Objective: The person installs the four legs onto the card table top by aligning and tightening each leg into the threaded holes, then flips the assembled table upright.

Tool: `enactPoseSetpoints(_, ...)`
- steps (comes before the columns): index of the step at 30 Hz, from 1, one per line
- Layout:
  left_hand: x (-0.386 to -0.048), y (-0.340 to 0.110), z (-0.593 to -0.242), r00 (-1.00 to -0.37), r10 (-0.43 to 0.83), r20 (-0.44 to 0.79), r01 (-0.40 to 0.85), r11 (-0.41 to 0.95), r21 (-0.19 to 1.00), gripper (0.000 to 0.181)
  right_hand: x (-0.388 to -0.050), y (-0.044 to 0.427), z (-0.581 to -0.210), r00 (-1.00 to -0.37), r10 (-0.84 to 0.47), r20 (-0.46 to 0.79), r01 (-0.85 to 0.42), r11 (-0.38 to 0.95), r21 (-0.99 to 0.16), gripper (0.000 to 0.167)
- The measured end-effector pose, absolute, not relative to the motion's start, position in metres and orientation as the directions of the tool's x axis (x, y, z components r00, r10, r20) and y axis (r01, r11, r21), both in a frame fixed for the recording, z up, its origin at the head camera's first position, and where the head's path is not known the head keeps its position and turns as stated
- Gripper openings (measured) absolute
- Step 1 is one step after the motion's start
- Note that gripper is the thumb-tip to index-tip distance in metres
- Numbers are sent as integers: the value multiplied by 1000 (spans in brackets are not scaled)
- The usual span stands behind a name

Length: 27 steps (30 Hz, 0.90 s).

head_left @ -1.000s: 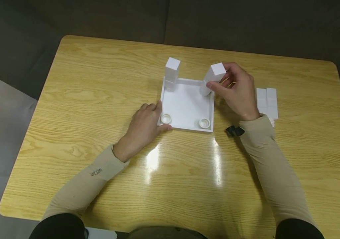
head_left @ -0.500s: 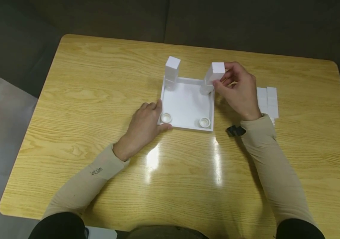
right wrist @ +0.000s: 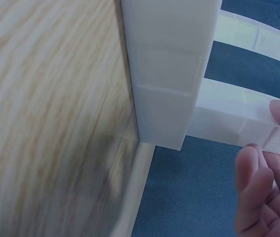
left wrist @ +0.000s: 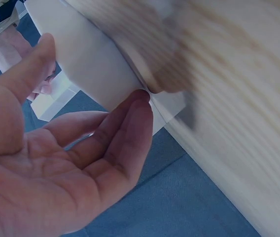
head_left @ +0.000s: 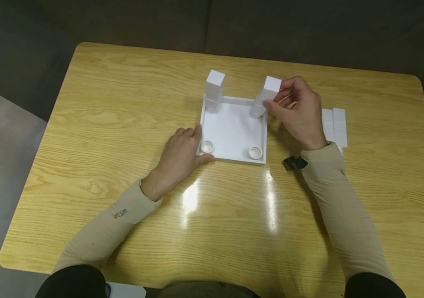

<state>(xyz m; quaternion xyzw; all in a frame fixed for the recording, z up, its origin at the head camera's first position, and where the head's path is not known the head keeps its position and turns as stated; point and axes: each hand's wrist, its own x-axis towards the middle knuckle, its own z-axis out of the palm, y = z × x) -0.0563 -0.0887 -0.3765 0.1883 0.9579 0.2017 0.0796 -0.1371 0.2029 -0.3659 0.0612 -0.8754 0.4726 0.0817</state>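
Note:
A square white tray (head_left: 234, 132) with a low rim lies on the table. My left hand (head_left: 178, 159) grips its front left corner, thumb along the front edge and fingers at the left side. At the back right corner my right hand (head_left: 301, 116) pinches a white square post (head_left: 268, 92) between thumb and fingers; the post's foot is in that corner. Another white post (head_left: 214, 87) stands upright at the back left corner; raised digits mark this far post (right wrist: 261, 39) in the right wrist view. Round white sockets (head_left: 207, 147) sit in both front corners.
White flat pieces (head_left: 334, 126) lie on the wooden table (head_left: 122, 103) right of the tray, partly behind the right wrist. A black strap-like piece (head_left: 293, 163) hangs at the right cuff. A dark partition (head_left: 271, 33) stands behind the table.
The right post has turned a little about its length, and my right thumb has shifted slightly to the right along with that hand. My left hand and the tray stay put.

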Motion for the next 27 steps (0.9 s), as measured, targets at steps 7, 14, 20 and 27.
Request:
enactPoseSetpoints(7, -56, -89, -376, -916, 394, -80, 329, 848, 416, 93, -137, 204, -365, -981, -39, 192, -181, 560, -808, 34)
enactPoseSetpoints(14, -56, -89, -377, -914, 399, -75, 337, 849, 406, 92, -137, 212, -359, -981, -85, 172, -186, 626, -757, 38)
enactPoseSetpoints(20, -56, -89, -375, -907, 414, -76, 352, 847, 399, 92, -132, 225, -362, -964, -137, 229, -262, 646, -717, 28)
enactPoseSetpoints(27, -56, -91, -375, -902, 425, -78, 365, 847, 386, 91, -126, 248, -365, -958, -158, 240, -275, 748, -604, 27)
